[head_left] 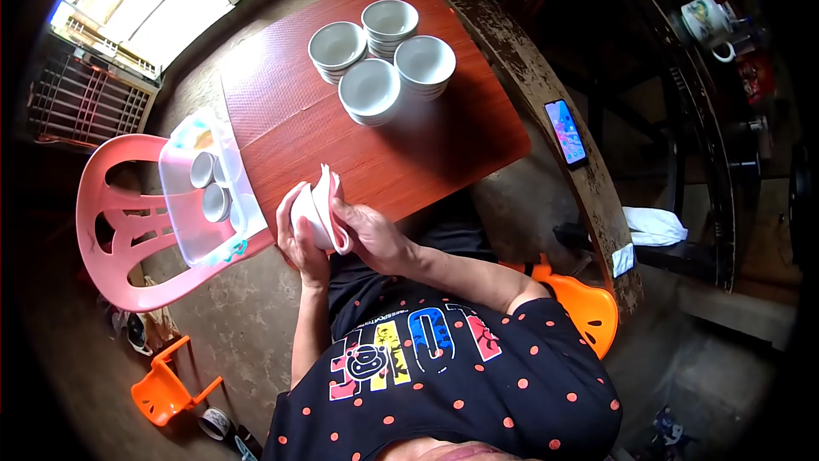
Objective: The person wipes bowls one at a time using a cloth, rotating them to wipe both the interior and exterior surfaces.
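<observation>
At the near edge of the red table, my left hand (304,248) is wrapped round a small white bowl (309,214), mostly hidden by fingers and cloth. Pressed against it by my right hand (377,237) is a folded pale pink cloth (326,192), whose edges stick up between the two hands. Farther back stand several stacks of white bowls, among them a front stack (369,90) and a right stack (426,64). To the left, a clear plastic tub (181,205) holds more white bowls (217,202).
The tub rests on a pink plastic chair (111,278) beside the red table (281,111). A lit phone (566,133) lies on a worn wooden bench (520,77) at the right. Orange chairs stand around, one (589,312) close to my right side.
</observation>
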Tool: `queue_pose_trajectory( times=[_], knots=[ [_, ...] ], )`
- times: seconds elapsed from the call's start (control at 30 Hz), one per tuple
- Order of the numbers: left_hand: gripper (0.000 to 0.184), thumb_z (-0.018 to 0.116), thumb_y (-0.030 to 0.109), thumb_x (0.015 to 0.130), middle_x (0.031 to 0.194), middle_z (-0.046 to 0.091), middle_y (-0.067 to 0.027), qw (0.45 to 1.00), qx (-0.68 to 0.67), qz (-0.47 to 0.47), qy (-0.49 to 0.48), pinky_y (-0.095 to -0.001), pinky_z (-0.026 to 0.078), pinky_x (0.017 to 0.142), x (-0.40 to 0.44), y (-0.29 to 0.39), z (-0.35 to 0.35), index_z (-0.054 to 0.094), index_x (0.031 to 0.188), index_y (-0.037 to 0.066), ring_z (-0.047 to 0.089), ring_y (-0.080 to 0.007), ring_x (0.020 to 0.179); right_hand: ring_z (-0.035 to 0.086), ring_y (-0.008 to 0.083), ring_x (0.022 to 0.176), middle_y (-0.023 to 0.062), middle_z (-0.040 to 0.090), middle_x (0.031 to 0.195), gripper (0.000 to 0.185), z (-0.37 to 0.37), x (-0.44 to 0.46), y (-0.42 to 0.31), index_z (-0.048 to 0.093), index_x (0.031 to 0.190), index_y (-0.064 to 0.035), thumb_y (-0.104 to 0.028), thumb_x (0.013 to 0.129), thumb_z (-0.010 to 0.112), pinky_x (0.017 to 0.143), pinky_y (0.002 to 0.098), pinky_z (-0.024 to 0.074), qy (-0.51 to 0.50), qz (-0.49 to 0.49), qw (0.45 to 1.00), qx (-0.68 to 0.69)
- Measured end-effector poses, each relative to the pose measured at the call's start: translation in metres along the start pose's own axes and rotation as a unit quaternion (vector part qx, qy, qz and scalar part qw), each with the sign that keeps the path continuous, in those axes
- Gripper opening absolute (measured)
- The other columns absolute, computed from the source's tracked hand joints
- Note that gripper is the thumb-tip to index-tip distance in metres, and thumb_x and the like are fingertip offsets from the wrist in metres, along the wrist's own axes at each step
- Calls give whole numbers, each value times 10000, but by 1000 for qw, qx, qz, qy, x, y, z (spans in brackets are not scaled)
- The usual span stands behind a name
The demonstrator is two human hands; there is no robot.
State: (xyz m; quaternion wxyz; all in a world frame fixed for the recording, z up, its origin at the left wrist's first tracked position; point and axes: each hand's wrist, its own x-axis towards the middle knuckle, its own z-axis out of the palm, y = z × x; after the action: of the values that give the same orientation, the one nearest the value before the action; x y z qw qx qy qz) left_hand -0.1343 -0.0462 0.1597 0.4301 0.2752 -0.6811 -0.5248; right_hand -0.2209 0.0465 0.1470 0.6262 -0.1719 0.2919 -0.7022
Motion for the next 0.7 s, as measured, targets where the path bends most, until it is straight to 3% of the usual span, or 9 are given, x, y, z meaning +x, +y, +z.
queue_pose_trajectory(
  times=[0.1,0.17,0.27,0.4,0.47,0.53,0.57,0.67,0.7],
  knots=[
    [547,420,412,927,1175,585,-165,999,-28,43,3,-378,415,964,4,-11,0,538,1186,-55,560,-256,1076,587,162,782,119,576,773,244,29,-9,-7,586,1037,5,-206,982,478,712,312,474,81,-86,952,-281],
    [484,422,365,936,1107,594,-132,963,-197,-177,-40,-353,444,927,17,2,-10,553,1162,-42,569,-222,1031,634,328,886,201,620,927,333,21,-12,-2,547,1156,6,-40,831,601,779,401,501,-28,-342,785,-515],
    [458,446,328,925,1051,618,-123,952,-209,-220,-41,-339,460,873,22,-4,-15,567,1150,-51,585,-207,973,653,310,904,177,647,957,291,4,1,-6,566,1132,11,-86,859,595,774,387,506,-6,-480,618,-622],
    [487,453,365,939,1089,617,-127,986,-133,-98,10,-333,435,910,3,-16,0,557,1169,-52,580,-204,997,671,228,808,168,653,840,279,22,-7,3,560,1139,49,-148,942,541,695,317,497,101,-57,962,-248],
    [462,450,341,942,1107,617,-135,986,-127,-105,-3,-328,435,909,6,-4,2,556,1169,-47,581,-193,999,667,238,827,160,656,871,306,33,-11,-5,545,1172,34,-156,934,570,715,326,504,111,-150,920,-344],
    [445,423,340,957,1083,619,-147,984,-114,-121,-59,-361,472,877,12,4,-5,564,1163,-28,593,-213,1011,640,333,978,207,638,1059,427,12,-5,19,514,1269,14,-80,866,618,823,384,501,37,-395,738,-546],
    [474,411,382,969,1073,635,-151,848,-413,-317,-100,-388,488,882,20,-13,-18,560,1177,-17,615,-248,991,616,354,1024,195,625,1108,473,5,-2,18,537,1255,-10,-14,792,633,881,417,482,36,-420,669,-612],
    [524,434,421,971,1130,621,-151,840,-391,-366,-85,-396,471,931,22,-12,-19,495,1283,4,606,-274,1033,634,302,927,162,644,1011,367,-8,5,-4,580,1153,23,-14,791,632,845,383,495,-52,-431,681,-590],
    [560,487,397,952,1277,542,-165,837,-398,-337,-162,-383,435,982,24,16,-18,424,1363,21,550,-267,1147,630,210,818,133,649,930,265,-3,-1,-2,592,1122,16,-70,872,612,759,324,499,-8,-318,786,-530]
  ],
)
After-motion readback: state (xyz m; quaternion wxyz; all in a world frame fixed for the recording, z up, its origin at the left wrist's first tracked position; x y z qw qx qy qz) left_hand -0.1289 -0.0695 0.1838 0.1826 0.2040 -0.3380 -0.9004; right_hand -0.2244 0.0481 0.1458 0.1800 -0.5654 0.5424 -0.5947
